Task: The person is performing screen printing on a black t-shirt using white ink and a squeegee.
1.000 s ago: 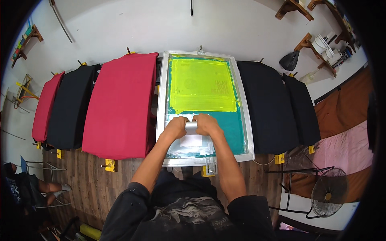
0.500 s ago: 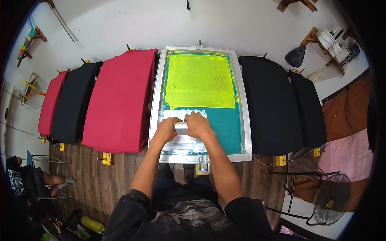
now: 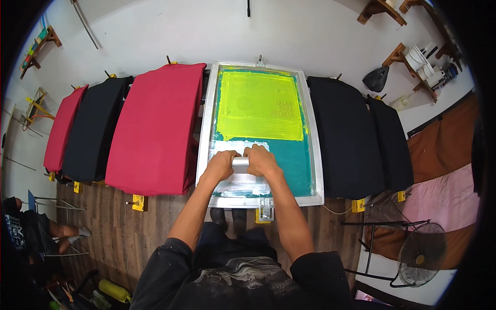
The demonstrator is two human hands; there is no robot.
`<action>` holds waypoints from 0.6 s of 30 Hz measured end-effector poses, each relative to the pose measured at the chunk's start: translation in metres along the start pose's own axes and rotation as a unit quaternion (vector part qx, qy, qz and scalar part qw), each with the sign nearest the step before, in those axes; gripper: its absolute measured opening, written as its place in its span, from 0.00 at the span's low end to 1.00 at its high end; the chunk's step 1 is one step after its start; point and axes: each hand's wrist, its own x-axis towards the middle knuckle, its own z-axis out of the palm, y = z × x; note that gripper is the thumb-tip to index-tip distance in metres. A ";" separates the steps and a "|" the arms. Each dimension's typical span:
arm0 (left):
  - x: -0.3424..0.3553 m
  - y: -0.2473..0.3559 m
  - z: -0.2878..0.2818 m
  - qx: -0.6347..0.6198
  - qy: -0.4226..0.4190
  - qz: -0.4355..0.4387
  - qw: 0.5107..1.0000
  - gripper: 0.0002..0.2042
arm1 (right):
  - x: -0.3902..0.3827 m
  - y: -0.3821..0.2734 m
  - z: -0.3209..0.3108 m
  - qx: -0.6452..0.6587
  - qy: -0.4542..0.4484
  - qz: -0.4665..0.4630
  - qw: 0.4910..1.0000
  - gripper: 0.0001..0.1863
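Note:
A silk-screen frame (image 3: 315,155) with silver metal edges lies straight in front of me. Its mesh has a yellow-green printing area (image 3: 258,111) in the far part and teal around it (image 3: 294,168). On the near left part sits a squeegee with a pale metal handle (image 3: 240,161). My left hand (image 3: 222,164) grips the handle's left end, and my right hand (image 3: 261,159) grips it further right, both with fingers wrapped round it. The blade's edge is hidden under the hands. Shiny clear film or tape (image 3: 235,187) covers the mesh around the squeegee.
To the left stand boards covered in red cloth (image 3: 155,129) and black cloth (image 3: 95,129); black-covered boards (image 3: 347,134) stand to the right. A metal clamp (image 3: 266,209) is at the frame's near edge. A fan (image 3: 421,254) stands low right. Another person's legs (image 3: 64,235) show far left.
The whole view has shifted slightly. Both hands keep their grip on the squeegee, at nearly the same spot on the near part of the screen.

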 end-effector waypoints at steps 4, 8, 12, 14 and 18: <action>0.011 -0.009 0.001 0.020 -0.016 0.040 0.999 0.19 | 0.002 0.003 -0.001 0.013 0.019 -0.001 1.000 0.20; 0.023 -0.011 -0.005 0.062 -0.051 0.054 0.995 0.15 | 0.012 0.009 0.001 0.011 0.018 -0.009 1.000 0.18; 0.022 -0.016 0.003 0.064 -0.032 0.063 0.995 0.13 | 0.018 0.016 0.005 0.035 0.015 -0.030 0.999 0.18; 0.022 -0.011 0.005 0.060 -0.048 0.038 0.996 0.13 | 0.018 0.023 0.009 0.025 -0.001 -0.024 0.999 0.19; 0.023 -0.011 -0.001 0.062 -0.054 0.046 0.996 0.14 | 0.017 0.018 0.007 0.039 0.023 -0.021 0.999 0.19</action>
